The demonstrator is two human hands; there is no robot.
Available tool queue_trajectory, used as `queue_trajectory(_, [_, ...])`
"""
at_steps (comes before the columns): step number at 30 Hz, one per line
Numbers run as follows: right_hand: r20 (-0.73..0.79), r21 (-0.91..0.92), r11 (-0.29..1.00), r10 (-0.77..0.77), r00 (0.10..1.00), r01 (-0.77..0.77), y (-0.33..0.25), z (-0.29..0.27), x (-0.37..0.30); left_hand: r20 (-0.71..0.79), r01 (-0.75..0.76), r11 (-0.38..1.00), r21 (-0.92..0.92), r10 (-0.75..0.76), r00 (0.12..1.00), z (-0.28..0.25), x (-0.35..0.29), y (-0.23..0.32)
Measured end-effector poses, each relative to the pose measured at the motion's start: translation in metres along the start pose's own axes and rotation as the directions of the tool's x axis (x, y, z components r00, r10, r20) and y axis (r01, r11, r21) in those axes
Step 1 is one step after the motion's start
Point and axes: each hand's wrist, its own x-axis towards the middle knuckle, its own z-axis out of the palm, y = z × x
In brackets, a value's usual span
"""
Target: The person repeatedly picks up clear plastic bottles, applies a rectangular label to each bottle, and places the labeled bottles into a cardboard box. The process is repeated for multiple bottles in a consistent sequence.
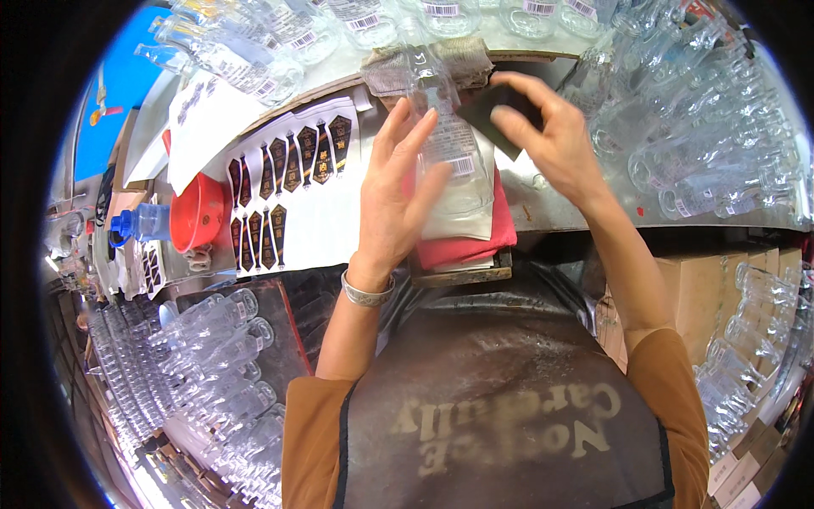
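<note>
A clear glass bottle [462, 191] with a printed back and a barcode patch lies in front of me, its neck pointing away over a rolled grey cloth [466, 59]. White and red-pink cloths [504, 212] are under its base. My left hand [392, 191] is at the bottle's left side, fingers spread and partly blurred. Whether it touches the glass I cannot tell. Between the thumb and fingers of my right hand [555, 140] is a dark, flat, squarish piece [492, 127], close to the bottle's right side.
Left of the bottle lies a white sheet with dark decals [314, 220], near a red bowl [197, 212] and a blue-capped container [148, 222]. Many glass bottles [695, 153] crowd the bench's far and right sides. More bottles [212, 348] are low at left; cardboard boxes [704, 288] stand low at right.
</note>
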Motion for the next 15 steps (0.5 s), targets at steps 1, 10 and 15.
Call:
queue_trajectory(1, [-0.091,-0.053,0.998,-0.035,0.995,0.03,0.003,0.001,0.008,-0.002,-0.007,1.0,0.005,0.007,1.0,0.0,0.0,0.0])
queue_trajectory(10, [-0.089,0.013,0.995,-0.1,0.991,0.101,-0.009,-0.008,0.019,-0.018,-0.021,1.0,-0.003,0.02,1.0,-0.001,-0.001,0.001])
queue_trajectory(15, [-0.049,0.292,0.956,0.045,0.998,-0.029,-0.005,-0.007,0.012,-0.031,-0.015,0.998,-0.056,0.013,0.999,0.002,0.005,0.002])
